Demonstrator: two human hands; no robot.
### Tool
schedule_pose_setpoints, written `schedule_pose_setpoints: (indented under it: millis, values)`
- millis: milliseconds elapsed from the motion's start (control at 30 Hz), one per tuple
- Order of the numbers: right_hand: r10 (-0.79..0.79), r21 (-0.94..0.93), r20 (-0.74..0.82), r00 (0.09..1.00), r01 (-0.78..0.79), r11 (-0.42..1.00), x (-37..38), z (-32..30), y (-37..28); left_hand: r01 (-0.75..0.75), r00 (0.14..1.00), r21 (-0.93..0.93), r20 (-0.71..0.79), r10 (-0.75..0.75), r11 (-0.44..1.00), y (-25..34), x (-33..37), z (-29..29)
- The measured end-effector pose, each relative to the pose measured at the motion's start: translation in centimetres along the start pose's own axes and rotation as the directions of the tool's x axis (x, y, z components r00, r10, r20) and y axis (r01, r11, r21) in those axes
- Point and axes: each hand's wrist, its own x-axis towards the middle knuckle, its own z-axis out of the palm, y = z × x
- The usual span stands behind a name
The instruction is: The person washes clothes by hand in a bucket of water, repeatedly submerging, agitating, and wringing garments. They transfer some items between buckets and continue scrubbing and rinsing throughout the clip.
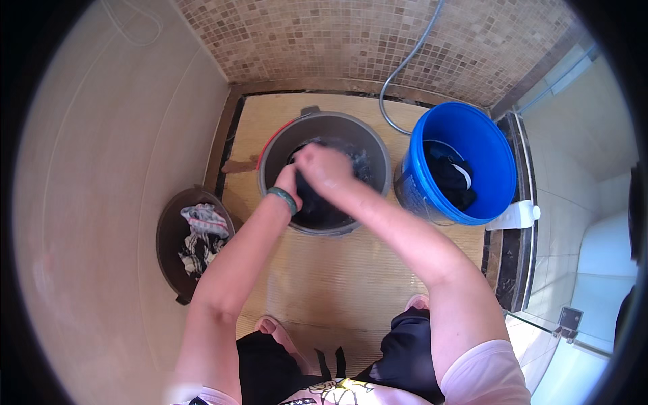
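Observation:
A grey-brown bucket [379, 145] with a red handle stands in front of me, with water and a soaked dark cloth [316, 206] inside. Both hands are together over it, smeared by motion. My right hand [326, 169] is closed like a fist on the dark cloth. Close beside it, my left hand [289, 183], below a green bangle [283, 198], is also closed on the cloth, its fingers partly hidden. How much of the cloth each hand holds is hidden.
A tall blue bucket [503, 145] at the right holds dark clothes with a white strip. Beside it lies a white bottle [516, 214]. A brown bin [164, 233] at the left contains patterned clothes [204, 219]. A grey shower hose [388, 86] hangs behind. Tiled walls enclose the corner.

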Motion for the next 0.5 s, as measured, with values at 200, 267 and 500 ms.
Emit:
schedule_pose_setpoints:
  millis: [200,267,500]
  values:
    - [-0.100,-0.098,-0.090,0.991,0.091,0.991,2.0,0.3,0.2,-0.003,0.996,0.003,0.089,0.003,1.000,0.5,1.9,-1.7]
    - [0.047,-0.348,0.018,0.999,-0.038,0.937,4.4,-1.6,2.5,-0.113,0.993,0.069,-0.038,0.116,0.991,1.0,3.2,-3.7]
    - [0.214,-0.361,0.467,0.858,-0.036,0.932,1.2,1.2,3.0,-0.040,0.952,0.080,-0.300,0.062,0.996,2.1,5.0,-5.4]
